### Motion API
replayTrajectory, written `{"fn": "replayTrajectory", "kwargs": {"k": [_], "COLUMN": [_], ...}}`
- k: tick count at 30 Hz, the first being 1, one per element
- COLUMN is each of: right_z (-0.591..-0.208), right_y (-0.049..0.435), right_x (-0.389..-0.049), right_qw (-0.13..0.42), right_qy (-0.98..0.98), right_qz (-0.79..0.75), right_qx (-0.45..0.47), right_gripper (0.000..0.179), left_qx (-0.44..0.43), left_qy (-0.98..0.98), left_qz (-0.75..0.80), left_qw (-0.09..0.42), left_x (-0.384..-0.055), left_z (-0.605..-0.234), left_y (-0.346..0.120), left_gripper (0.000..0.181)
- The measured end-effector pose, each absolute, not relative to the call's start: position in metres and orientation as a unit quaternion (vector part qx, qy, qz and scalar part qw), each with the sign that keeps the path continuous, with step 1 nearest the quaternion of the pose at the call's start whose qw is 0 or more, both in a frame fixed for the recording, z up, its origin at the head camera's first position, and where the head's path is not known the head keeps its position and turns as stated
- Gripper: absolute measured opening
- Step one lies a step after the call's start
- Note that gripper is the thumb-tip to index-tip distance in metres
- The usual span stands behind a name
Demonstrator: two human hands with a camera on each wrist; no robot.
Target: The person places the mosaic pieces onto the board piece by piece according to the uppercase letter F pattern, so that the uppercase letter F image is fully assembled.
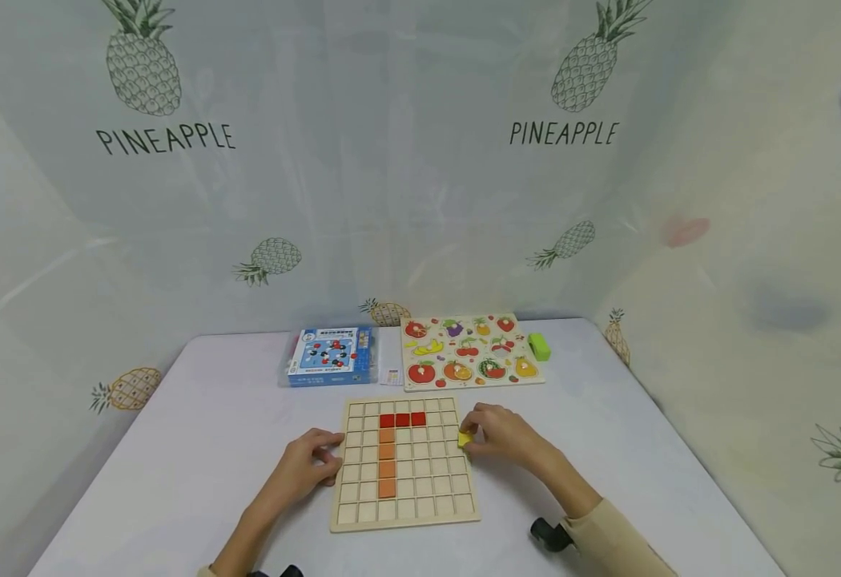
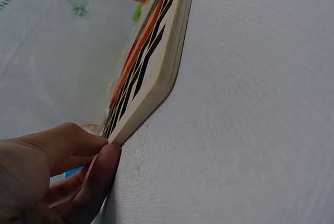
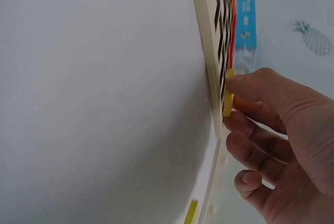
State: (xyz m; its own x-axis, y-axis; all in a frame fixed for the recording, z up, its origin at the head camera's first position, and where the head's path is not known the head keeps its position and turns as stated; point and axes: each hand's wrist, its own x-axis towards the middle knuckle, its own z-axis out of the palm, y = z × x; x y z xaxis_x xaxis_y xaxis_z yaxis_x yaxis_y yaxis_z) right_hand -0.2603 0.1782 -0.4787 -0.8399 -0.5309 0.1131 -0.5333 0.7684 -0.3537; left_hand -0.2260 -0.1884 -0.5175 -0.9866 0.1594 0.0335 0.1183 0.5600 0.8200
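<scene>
A square wooden grid board point(image 1: 440, 485) lies flat on the table. Three red tiles point(image 1: 402, 420) form a row near its far side, and several orange tiles point(image 1: 388, 469) run down a column towards me. At the board's left edge, my left hand point(image 1: 308, 461) touches the rim with thumb and fingertips; the left wrist view has these fingertips point(image 2: 107, 153) against the pale rim. My right hand point(image 1: 503, 437) pinches a yellow tile point(image 3: 228, 96) between thumb and fingers at the board's right edge. In the right wrist view, its other fingers are loosely bent.
Behind the board, a blue box point(image 1: 327, 357) stands at left, beside a fruit puzzle board point(image 1: 464, 353). A bright green block point(image 1: 539, 346) sits right of the puzzle. The white table point(image 1: 233, 401) meets a pineapple-printed curtain point(image 1: 392, 200) at its back edge.
</scene>
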Motion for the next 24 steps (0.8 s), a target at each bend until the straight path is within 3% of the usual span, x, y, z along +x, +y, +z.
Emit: {"fn": "replayTrajectory", "kwargs": {"k": [24], "right_z": [-0.481], "right_y": [0.096], "right_x": [-0.259], "right_qw": [-0.025], "right_qy": [-0.918], "right_qz": [0.178], "right_qx": [0.355], "right_gripper": [0.021], "left_qx": [0.077], "left_qy": [0.878], "left_qz": [0.472], "left_qw": [0.024], "left_x": [-0.227], "left_z": [-0.519], "left_y": [-0.189], "left_gripper": [0.042]}}
